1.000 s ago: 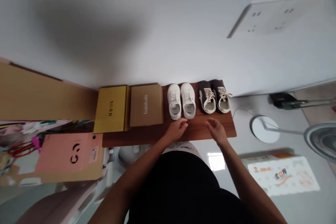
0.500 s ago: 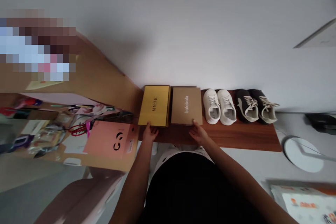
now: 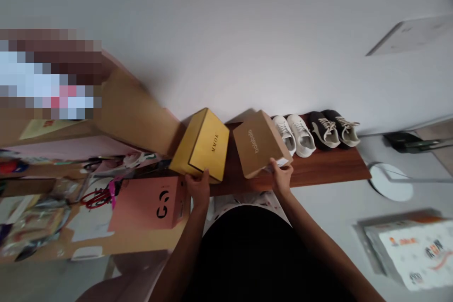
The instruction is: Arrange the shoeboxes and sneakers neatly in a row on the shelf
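Observation:
A yellow shoebox (image 3: 211, 144) marked MMOK is tilted in the grip of my left hand (image 3: 198, 188), whose fingers hold its near edge. Beside it, my right hand (image 3: 282, 175) grips the near right corner of a brown shoebox (image 3: 256, 144) lettered balabala, which is tilted the other way. A gap between the two boxes shows the brown wooden board (image 3: 329, 167) below them. White sneakers (image 3: 300, 137) stand just right of the brown box, which partly covers the left one. Black sneakers (image 3: 329, 130) with pale laces stand further right.
At left, a pink box (image 3: 145, 203) stands on a cluttered table with red-handled scissors (image 3: 95, 198). A large cardboard panel (image 3: 138, 108) rises behind it. On the right are a round white object (image 3: 391, 181) and a white printed package (image 3: 417, 255). A wall runs behind the board.
Both boxes, lying flat and side by side before, are now lifted and tilted apart by my hands. The view has shifted slightly, showing more of the white package.

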Action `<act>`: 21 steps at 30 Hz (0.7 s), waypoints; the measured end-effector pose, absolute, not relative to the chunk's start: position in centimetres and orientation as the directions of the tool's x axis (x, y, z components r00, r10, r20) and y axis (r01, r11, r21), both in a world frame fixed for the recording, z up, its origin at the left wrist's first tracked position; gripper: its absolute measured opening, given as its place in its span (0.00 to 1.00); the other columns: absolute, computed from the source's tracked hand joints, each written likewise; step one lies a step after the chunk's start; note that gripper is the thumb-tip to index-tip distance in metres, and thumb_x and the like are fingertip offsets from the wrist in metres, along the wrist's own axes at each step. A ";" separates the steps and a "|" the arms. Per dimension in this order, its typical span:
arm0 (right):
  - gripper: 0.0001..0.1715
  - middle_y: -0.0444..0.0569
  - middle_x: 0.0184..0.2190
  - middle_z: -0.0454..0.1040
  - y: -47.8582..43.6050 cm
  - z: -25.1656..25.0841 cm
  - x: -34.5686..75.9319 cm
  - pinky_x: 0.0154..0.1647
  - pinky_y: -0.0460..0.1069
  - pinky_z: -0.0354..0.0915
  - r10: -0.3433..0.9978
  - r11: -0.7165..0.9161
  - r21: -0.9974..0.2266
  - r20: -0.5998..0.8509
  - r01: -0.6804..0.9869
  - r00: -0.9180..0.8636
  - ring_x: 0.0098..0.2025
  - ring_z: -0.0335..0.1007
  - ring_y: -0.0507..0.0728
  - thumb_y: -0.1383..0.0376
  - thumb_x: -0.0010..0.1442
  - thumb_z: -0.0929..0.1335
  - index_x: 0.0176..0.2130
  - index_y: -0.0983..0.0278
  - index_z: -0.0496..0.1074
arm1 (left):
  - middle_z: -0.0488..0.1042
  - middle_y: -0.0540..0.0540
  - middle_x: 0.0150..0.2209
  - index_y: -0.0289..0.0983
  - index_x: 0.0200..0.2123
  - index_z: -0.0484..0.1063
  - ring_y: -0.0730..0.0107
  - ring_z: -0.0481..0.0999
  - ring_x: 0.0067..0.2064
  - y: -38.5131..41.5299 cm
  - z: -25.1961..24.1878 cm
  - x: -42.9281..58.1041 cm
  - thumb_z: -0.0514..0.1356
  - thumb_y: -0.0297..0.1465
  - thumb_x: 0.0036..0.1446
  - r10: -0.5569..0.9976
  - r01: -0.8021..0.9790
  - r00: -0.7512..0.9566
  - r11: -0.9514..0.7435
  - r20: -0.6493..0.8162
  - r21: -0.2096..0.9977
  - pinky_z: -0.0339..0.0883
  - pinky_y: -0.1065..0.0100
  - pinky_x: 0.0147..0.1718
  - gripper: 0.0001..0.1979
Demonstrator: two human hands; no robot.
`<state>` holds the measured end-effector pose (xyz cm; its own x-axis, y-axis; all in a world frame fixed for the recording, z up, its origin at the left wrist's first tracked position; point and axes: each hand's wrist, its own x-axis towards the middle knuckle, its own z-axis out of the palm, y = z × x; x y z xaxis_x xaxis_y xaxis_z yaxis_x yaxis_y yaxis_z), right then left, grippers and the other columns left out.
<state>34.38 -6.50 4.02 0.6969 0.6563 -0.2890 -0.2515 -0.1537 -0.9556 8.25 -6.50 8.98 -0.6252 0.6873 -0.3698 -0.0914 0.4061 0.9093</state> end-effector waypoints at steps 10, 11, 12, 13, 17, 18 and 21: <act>0.12 0.57 0.45 0.72 -5.1 4.5 32.1 0.53 0.56 0.65 0.995 0.062 -0.600 0.102 0.798 -0.001 0.48 0.68 0.63 0.66 0.66 0.64 0.49 0.62 0.69 | 0.73 0.37 0.47 0.40 0.44 0.74 0.51 0.71 0.53 -7.4 5.2 8.5 0.55 0.30 0.64 0.969 0.914 0.142 -0.050 -0.203 0.402 0.60 0.54 0.59 0.09; 0.13 0.56 0.45 0.72 -5.0 4.2 31.9 0.52 0.55 0.64 0.997 0.077 -0.532 0.067 0.843 -0.049 0.48 0.69 0.63 0.68 0.67 0.62 0.49 0.61 0.70 | 0.73 0.36 0.47 0.40 0.46 0.74 0.51 0.71 0.53 -7.3 4.7 8.6 0.55 0.30 0.64 0.961 0.918 0.166 -0.069 -0.221 0.389 0.60 0.54 0.58 0.10; 0.15 0.56 0.46 0.73 -4.9 3.9 31.8 0.52 0.55 0.64 0.996 0.092 -0.469 0.030 0.878 -0.089 0.47 0.69 0.63 0.69 0.67 0.60 0.49 0.61 0.71 | 0.73 0.36 0.48 0.39 0.47 0.74 0.51 0.71 0.53 -7.3 4.2 8.7 0.54 0.29 0.64 0.955 0.922 0.178 -0.077 -0.237 0.379 0.60 0.55 0.58 0.11; 0.16 0.56 0.47 0.73 -4.9 3.7 31.7 0.51 0.54 0.63 0.993 0.108 -0.416 -0.005 0.903 -0.122 0.47 0.69 0.62 0.70 0.68 0.60 0.50 0.61 0.71 | 0.73 0.36 0.48 0.39 0.48 0.74 0.52 0.70 0.54 -7.4 3.9 8.8 0.54 0.28 0.64 0.950 0.926 0.181 -0.078 -0.254 0.369 0.60 0.55 0.59 0.12; 0.18 0.57 0.51 0.74 -4.5 2.9 31.2 0.50 0.52 0.63 0.980 0.113 -0.314 -0.119 0.943 -0.158 0.48 0.69 0.61 0.72 0.68 0.59 0.51 0.62 0.72 | 0.73 0.35 0.52 0.39 0.52 0.73 0.48 0.67 0.58 -8.1 3.0 8.7 0.56 0.26 0.61 0.935 0.942 0.163 -0.052 -0.316 0.332 0.58 0.53 0.60 0.17; 0.18 0.57 0.50 0.74 -4.4 2.9 31.1 0.51 0.52 0.63 0.980 0.095 -0.310 -0.136 0.946 -0.143 0.49 0.69 0.61 0.72 0.67 0.59 0.51 0.62 0.72 | 0.72 0.35 0.54 0.39 0.54 0.73 0.48 0.66 0.58 -8.3 2.9 8.7 0.56 0.25 0.60 0.933 0.943 0.155 -0.042 -0.324 0.329 0.58 0.52 0.60 0.19; 0.19 0.56 0.51 0.74 -4.5 2.8 31.3 0.53 0.52 0.64 0.984 0.057 -0.363 -0.135 0.930 -0.113 0.51 0.69 0.61 0.72 0.66 0.61 0.52 0.61 0.72 | 0.68 0.34 0.59 0.39 0.59 0.70 0.49 0.67 0.60 -9.0 2.8 8.6 0.57 0.24 0.58 0.934 0.938 0.119 0.007 -0.338 0.348 0.60 0.53 0.59 0.24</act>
